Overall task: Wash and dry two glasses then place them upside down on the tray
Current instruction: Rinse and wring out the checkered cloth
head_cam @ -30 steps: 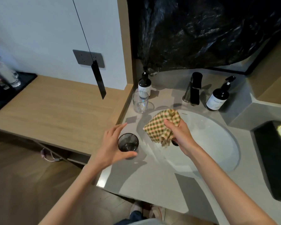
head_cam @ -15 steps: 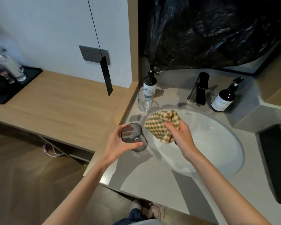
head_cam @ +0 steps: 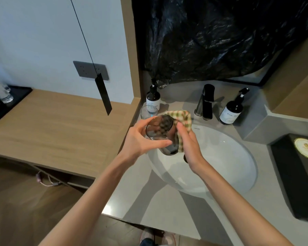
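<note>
The left hand (head_cam: 140, 140) gripped the dark glass (head_cam: 159, 129), thumb and fingers curled round its wall, holding it tilted above the left rim of the sink (head_cam: 224, 157). The right hand (head_cam: 189, 146) clutched the cloth (head_cam: 184, 118) and pressed it against the glass's far side. The clear glass (head_cam: 148, 112) stood upright on the counter (head_cam: 146, 201), just beside a bottle (head_cam: 153, 99). The tray (head_cam: 18, 95) lay well apart, far left.

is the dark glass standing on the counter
No, the left hand holds the dark glass tilted in the air, cloth against it.
</note>
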